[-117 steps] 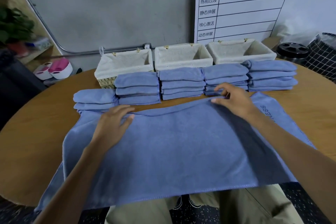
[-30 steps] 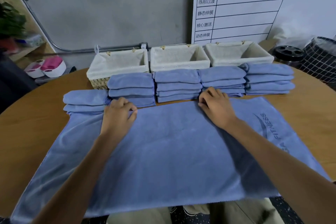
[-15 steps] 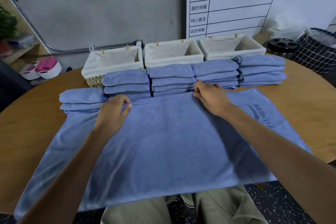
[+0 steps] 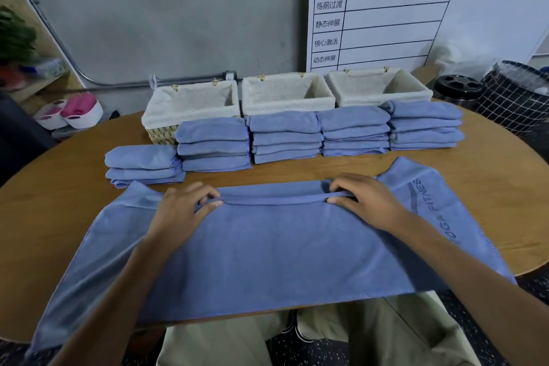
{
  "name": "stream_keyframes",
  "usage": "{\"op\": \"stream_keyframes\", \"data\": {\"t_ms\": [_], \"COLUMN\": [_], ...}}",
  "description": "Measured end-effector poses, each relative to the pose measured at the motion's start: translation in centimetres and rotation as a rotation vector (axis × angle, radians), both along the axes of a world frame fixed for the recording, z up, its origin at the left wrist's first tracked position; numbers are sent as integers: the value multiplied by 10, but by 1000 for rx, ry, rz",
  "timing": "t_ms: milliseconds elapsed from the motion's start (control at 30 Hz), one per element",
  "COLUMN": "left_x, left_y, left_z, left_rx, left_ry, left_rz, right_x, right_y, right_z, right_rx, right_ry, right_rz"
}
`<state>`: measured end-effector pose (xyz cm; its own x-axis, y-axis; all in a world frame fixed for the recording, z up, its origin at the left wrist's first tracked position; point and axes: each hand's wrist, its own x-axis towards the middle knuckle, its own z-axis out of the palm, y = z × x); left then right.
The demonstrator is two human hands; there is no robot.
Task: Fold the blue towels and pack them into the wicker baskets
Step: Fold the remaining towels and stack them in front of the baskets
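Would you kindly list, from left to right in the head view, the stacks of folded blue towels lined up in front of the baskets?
Two-towel stack → three-towel stack → stack before the middle basket → next stack → rightmost stack.

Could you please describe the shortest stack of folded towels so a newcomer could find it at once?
Three lined wicker baskets stand along the round table's far edge, with five stacks of folded blue towels before them. The shortest stack is leftmost, nearer the person than the rest.
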<state>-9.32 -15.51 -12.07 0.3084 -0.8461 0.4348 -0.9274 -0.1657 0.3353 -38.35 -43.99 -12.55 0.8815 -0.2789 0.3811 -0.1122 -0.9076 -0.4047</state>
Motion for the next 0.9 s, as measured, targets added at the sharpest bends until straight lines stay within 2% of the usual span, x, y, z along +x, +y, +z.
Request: {"op": "stream_keyframes", "data": {"t_ms": [167,300,433,600,900], "left_x": [15,-4,-31,-41,-65], "left_y": [-13,9,51,71,73], "left_z": [11,32,12,2,16], "left_rx": [24,-144,-89,-53,-257], "left_ry": [-86,-181,-284,-342,-236], "left_rz": [93,55,-40,-11,-32], "right_x": [19,2,-44,-66,-79], "right_y": [-20,-5,25,37,57], "right_z": [12,34,18,-9,7], "right_rx": [65,-77,-241,-124,-197], "right_ry": [-23,-182,-110,-82,-239], "right_rz": [26,-2,75,28,-40]}}
